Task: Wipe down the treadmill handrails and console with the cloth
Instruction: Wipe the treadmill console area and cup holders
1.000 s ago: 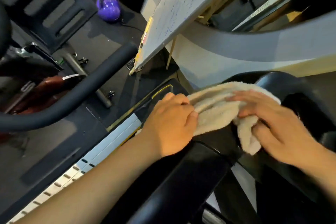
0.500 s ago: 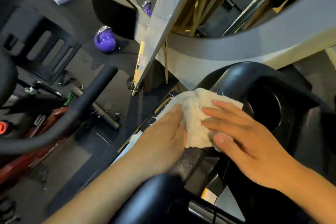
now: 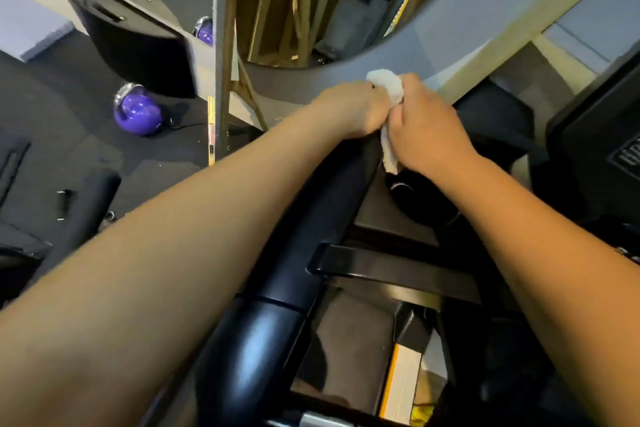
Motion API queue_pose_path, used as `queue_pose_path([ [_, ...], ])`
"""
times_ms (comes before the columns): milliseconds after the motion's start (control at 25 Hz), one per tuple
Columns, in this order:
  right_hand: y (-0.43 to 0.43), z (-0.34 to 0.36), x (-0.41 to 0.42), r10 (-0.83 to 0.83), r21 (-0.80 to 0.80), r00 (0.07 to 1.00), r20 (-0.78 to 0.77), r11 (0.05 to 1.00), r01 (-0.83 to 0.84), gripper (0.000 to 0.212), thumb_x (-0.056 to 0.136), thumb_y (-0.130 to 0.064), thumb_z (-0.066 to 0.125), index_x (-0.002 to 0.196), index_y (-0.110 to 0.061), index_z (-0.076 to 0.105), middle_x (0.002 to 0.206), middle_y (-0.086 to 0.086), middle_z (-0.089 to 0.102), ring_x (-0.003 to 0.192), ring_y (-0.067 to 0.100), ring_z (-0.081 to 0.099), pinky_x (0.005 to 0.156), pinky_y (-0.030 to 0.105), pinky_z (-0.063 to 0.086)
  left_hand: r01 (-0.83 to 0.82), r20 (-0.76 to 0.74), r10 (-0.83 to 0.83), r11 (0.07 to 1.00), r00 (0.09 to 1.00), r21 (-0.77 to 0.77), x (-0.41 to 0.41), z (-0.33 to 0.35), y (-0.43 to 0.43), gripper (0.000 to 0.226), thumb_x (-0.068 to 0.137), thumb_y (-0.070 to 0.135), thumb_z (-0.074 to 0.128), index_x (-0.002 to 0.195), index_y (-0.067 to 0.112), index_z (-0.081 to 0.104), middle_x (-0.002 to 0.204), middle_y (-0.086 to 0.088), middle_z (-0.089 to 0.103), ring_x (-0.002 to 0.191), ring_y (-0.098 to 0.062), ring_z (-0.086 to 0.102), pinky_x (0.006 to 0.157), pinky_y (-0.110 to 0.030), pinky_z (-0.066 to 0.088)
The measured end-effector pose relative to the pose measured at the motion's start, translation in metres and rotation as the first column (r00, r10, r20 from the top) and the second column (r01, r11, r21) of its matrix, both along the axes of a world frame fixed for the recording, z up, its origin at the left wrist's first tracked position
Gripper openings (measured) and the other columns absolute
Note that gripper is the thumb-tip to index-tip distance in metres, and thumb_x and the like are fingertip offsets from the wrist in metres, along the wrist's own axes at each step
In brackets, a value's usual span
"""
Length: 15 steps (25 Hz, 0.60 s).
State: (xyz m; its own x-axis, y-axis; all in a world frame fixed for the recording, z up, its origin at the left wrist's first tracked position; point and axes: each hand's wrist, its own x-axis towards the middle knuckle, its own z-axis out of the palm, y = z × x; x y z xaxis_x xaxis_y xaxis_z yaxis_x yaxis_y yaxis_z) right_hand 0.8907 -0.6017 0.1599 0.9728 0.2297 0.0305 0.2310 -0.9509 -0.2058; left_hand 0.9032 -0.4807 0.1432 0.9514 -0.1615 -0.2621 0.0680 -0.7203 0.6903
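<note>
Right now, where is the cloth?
Head view, upper centre: the white cloth is bunched between the left hand and right hand, at the far end of the black handrail.

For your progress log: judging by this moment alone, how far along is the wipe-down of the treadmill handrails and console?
Done: nothing can be confirmed; no surface shows a visible wiped mark. In hand: the left hand and right hand both grip the white cloth at the far end of the black handrail. Left: probably the console at the right edge, which no hand touches, and any other rail, out of view.
</note>
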Motion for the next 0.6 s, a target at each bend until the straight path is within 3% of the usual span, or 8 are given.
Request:
queue_pose_path([
  [80, -0.022, -0.002, -0.006, -0.018, 0.034, 1.000, -0.011, 0.999, 0.019, 0.035, 0.095, -0.013, 0.039, 0.129, -0.005, 0.046, 0.118, 0.020, 0.057, 0.107, 0.034, 0.052, 0.075, 0.032, 0.032, 0.082, 0.077, -0.098, 0.978, 0.992, 0.190, 0.002, 0.007, -0.016, 0.045, 0.104, 0.027, 0.025, 0.138, 0.006, 0.046, 0.142, -0.017, 0.050, 0.128, -0.037, 0.049, 0.100, -0.042, 0.038],
  [120, -0.037, -0.002, -0.017, -0.018, 0.030, 1.000, -0.011, 0.999, 0.018, 0.042, 0.094, -0.012, 0.043, 0.136, -0.004, 0.042, 0.129, 0.021, 0.053, 0.119, 0.033, 0.048, 0.087, 0.033, 0.036, 0.081, 0.116, -0.119, 0.954, 0.986, 0.287, -0.004, 0.008, -0.025, 0.046, 0.103, 0.032, 0.027, 0.140, 0.011, 0.045, 0.142, -0.014, 0.050, 0.127, -0.037, 0.049, 0.100, -0.044, 0.038],
  [200, -0.066, 0.000, -0.045, -0.027, -0.141, 0.999, -0.021, 0.990, 0.023, 0.063, 0.092, -0.016, 0.048, 0.147, 0.002, 0.025, 0.153, 0.024, 0.028, 0.143, 0.035, 0.024, 0.115, 0.041, 0.026, 0.099, 0.245, -0.229, 0.889, 0.942, 0.448, -0.015, 0.008, -0.049, 0.047, 0.099, 0.038, 0.032, 0.139, 0.017, 0.043, 0.137, -0.007, 0.052, 0.123, -0.035, 0.049, 0.097, -0.044, 0.035],
  [240, -0.077, 0.003, -0.055, -0.059, -0.240, 0.998, -0.037, 0.970, 0.049, 0.071, 0.092, -0.020, 0.048, 0.150, 0.004, 0.015, 0.159, 0.024, 0.013, 0.148, 0.035, 0.010, 0.120, 0.045, 0.018, 0.136, 0.295, -0.305, 0.866, 0.906, 0.481, -0.015, 0.006, -0.064, 0.046, 0.098, 0.038, 0.032, 0.138, 0.019, 0.044, 0.136, -0.004, 0.053, 0.122, -0.034, 0.049, 0.097, -0.044, 0.034],
  [320, -0.089, 0.007, -0.059, -0.218, -0.266, 0.973, -0.080, 0.945, 0.189, 0.078, 0.094, -0.022, 0.049, 0.151, 0.002, 0.002, 0.161, 0.022, -0.003, 0.150, 0.032, 0.000, 0.119, 0.044, 0.013, 0.223, 0.332, -0.417, 0.843, 0.846, 0.489, -0.005, 0.008, -0.089, 0.045, 0.098, 0.038, 0.029, 0.137, 0.021, 0.044, 0.135, -0.001, 0.054, 0.121, -0.031, 0.049, 0.097, -0.044, 0.033],
  [440, -0.085, 0.010, -0.051, -0.313, -0.126, 0.944, -0.102, 0.946, 0.300, 0.072, 0.094, -0.022, 0.044, 0.152, -0.001, 0.008, 0.161, 0.024, 0.004, 0.149, 0.035, 0.008, 0.119, 0.040, 0.016, 0.303, 0.343, -0.492, 0.825, 0.800, 0.477, 0.010, 0.010, -0.096, 0.044, 0.100, 0.039, 0.026, 0.136, 0.022, 0.043, 0.134, -0.001, 0.055, 0.118, -0.028, 0.052, 0.094, -0.041, 0.034],
  [520, -0.081, 0.002, -0.051, -0.214, -0.101, 0.976, -0.044, 0.973, 0.209, 0.065, 0.092, -0.032, 0.030, 0.151, -0.007, 0.022, 0.158, 0.021, 0.021, 0.147, 0.037, 0.015, 0.121, 0.048, 0.015, 0.280, 0.398, -0.485, 0.836, 0.779, 0.472, 0.004, -0.001, -0.074, 0.050, 0.096, 0.042, 0.023, 0.135, 0.020, 0.045, 0.131, -0.001, 0.055, 0.115, -0.028, 0.054, 0.091, -0.039, 0.037],
  [600, -0.071, -0.008, -0.044, -0.044, -0.141, 0.998, -0.044, 0.989, 0.037, 0.064, 0.092, -0.037, 0.018, 0.150, -0.013, 0.029, 0.159, 0.013, 0.024, 0.149, 0.034, 0.011, 0.121, 0.052, 0.006, 0.222, 0.426, -0.424, 0.867, 0.799, 0.447, -0.007, -0.016, -0.038, 0.060, 0.092, 0.041, 0.016, 0.139, 0.016, 0.045, 0.137, -0.004, 0.052, 0.121, -0.030, 0.052, 0.098, -0.040, 0.039],
])
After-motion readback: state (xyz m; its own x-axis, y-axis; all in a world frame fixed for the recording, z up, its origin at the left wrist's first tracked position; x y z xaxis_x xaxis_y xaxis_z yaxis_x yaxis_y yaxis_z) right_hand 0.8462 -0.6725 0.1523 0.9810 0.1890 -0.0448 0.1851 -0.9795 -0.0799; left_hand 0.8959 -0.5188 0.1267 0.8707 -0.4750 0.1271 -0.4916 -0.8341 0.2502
